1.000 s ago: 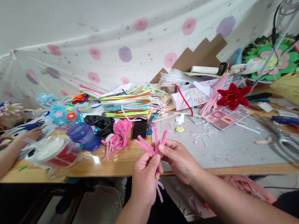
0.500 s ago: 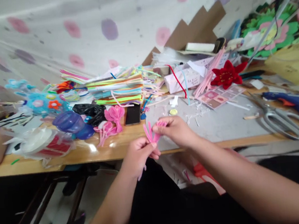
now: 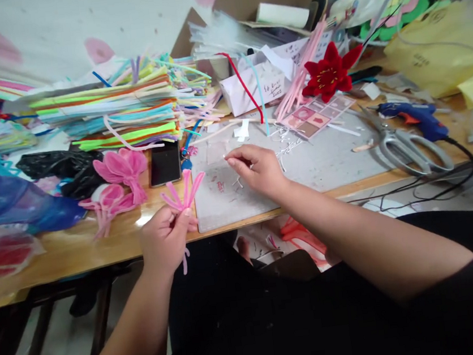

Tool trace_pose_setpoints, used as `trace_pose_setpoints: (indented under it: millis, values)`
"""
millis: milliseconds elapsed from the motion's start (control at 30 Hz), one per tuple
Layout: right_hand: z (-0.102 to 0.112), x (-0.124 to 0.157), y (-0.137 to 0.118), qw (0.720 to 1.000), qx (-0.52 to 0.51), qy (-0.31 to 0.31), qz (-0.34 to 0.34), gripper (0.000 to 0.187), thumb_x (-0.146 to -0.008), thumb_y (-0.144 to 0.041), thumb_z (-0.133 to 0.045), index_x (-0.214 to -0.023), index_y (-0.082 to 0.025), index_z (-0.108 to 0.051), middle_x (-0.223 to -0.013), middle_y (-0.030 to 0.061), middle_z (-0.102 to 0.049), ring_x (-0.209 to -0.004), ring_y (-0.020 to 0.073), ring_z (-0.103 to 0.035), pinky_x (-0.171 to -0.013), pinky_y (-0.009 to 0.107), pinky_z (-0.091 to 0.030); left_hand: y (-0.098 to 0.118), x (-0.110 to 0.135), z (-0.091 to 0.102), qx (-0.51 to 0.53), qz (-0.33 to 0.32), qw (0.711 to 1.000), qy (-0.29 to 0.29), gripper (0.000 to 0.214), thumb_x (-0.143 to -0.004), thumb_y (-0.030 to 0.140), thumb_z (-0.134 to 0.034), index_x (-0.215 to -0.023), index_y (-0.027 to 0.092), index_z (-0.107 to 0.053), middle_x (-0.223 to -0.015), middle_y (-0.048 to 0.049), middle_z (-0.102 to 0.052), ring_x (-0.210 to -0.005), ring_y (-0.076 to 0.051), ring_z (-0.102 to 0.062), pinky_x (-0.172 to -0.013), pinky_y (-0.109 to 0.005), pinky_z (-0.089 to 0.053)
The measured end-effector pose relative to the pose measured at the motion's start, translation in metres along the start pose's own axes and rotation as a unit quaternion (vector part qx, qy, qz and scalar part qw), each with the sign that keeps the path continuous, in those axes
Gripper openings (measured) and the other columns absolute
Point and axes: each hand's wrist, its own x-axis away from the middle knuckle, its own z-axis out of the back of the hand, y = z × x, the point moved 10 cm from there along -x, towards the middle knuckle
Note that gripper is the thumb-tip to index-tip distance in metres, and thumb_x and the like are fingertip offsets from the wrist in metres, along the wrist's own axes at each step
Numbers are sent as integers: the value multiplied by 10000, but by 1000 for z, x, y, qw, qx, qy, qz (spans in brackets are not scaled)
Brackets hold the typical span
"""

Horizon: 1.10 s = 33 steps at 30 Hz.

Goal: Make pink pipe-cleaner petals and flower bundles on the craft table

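Right hand [image 3: 257, 170] withdrawn, one pink bundle [image 3: 184, 189]

The left hand [image 3: 167, 238] is curled into a fist, thumb pressed against the forefinger, with its bare forearm running down and to the left. The right hand [image 3: 256, 169] is stretched further forward, palm down. Its fingers [image 3: 234, 160] are loosely bent and point left, the thumb tucked beneath them. I can't make out whether the tips meet.

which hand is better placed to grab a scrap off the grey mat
Right, likely. The right hand holds nothing visible and is over the grey mat beside the scraps; the left hand is full, gripping the pink pipe cleaner bundle.
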Motion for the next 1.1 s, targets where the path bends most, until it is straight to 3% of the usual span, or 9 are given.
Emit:
trace_pose_setpoints:
  millis: [167,567,900,1100]
  values:
    - [2,-6,4,999,-9,36,-20,155,-848,-248,-499,-787,-189,-628,-741,-7,-628,-691,121,-555,-675,260,-411,-6,0,5,-27,1,999,23,164,-772,295,-599,-648,194,-633,-588,19,-653,-536,-124,-616,-546,-225,-478]
    - [22,2,22,975,-134,111,-140,148,-817,-284,-518,-780,-181,-618,-650,-23,-567,-624,105,-521,-632,244,-416,-12,2,2,-38,67,997,-21,116,-746,275,-628,-677,184,-639,-602,32,-643,-543,-136,-609,-524,-240,-495]
    - [50,-11,-5,976,-161,130,-68,129,-832,-271,-513,-790,-187,-602,-700,-21,-575,-648,97,-524,-650,245,-423,-5,3,6,-74,35,996,20,110,-736,261,-626,-653,190,-636,-582,42,-639,-611,-145,-608,-620,-246,-466]
    - [73,-14,-1,976,-139,160,-59,134,-839,-266,-506,-807,-190,-611,-680,-27,-555,-655,101,-518,-656,250,-408,-1,1,2,-75,35,997,3,94,-725,235,-628,-639,197,-629,-578,37,-637,-604,-148,-607,-617,-253,-473]
